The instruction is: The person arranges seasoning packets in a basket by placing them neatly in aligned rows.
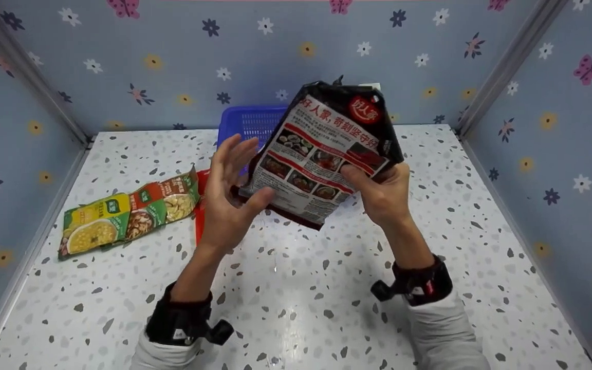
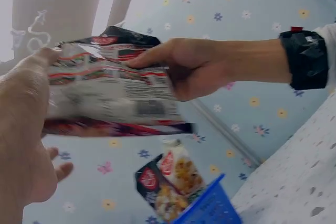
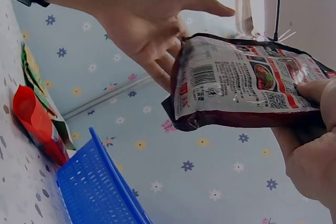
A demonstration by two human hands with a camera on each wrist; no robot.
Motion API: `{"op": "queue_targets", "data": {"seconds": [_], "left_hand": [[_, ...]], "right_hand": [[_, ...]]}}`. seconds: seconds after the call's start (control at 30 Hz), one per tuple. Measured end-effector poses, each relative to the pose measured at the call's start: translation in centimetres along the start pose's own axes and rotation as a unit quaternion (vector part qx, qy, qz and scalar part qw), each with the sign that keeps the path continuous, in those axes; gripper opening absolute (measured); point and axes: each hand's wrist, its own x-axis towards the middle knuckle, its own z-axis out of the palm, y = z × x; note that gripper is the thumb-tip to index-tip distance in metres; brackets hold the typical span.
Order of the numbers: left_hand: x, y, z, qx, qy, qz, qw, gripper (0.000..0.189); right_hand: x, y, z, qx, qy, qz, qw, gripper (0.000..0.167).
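Observation:
Raised over the table is a black food pouch (image 1: 301, 169) with a white printed back, small dish photos and a red logo at its top. My right hand (image 1: 386, 198) grips its right edge, thumb lying on the printed side and fingers underneath. At the opposite edge my left hand (image 1: 226, 205) has its fingers extended and thumb spread, with the fingertips right beside the pouch. A barcode end of the pouch faces the left hand in the right wrist view.
Behind the pouch stands a blue perforated basket (image 1: 232, 117), holding pouches (image 2: 148, 179) in the left wrist view. Green-edged food packets (image 1: 95, 226) lie in a row at left, with a red packet (image 3: 37, 119) beside them. Flower-patterned walls (image 1: 275, 51) enclose the speckled table (image 1: 296, 303).

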Motion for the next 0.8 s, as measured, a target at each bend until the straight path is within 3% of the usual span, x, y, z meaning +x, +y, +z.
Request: {"op": "queue_targets", "data": {"seconds": [0.1,0.17,0.47,0.63,0.8], "left_hand": [[0.1,0.5,-1.3,0.048,-0.042,-0.019,0.9978,0.097],[0.2,0.5,-1.7,0.056,-0.07,-0.035,0.9954,0.091],[0.4,-0.6,-0.9,0.004,-0.172,-0.121,0.9777,0.085],[0.2,-1.2,-0.5,0.0,-0.201,-0.158,0.9667,0.075],[-0.1,-1.5,-0.5,0.022,-0.203,-0.159,0.966,0.07]], "right_hand": [[0.1,0.1,-0.3,-0.064,-0.017,0.001,0.9978,0.052],[0.0,0.1,-0.4,-0.089,-0.028,0.007,0.9956,0.05],[-0.1,0.0,-1.2,-0.15,-0.093,-0.011,0.9842,0.049],[-0.1,0.0,-1.2,-0.159,-0.1,-0.02,0.982,0.045],[-0.1,0.0,-1.1,-0.157,-0.104,-0.022,0.9819,0.042]]}}
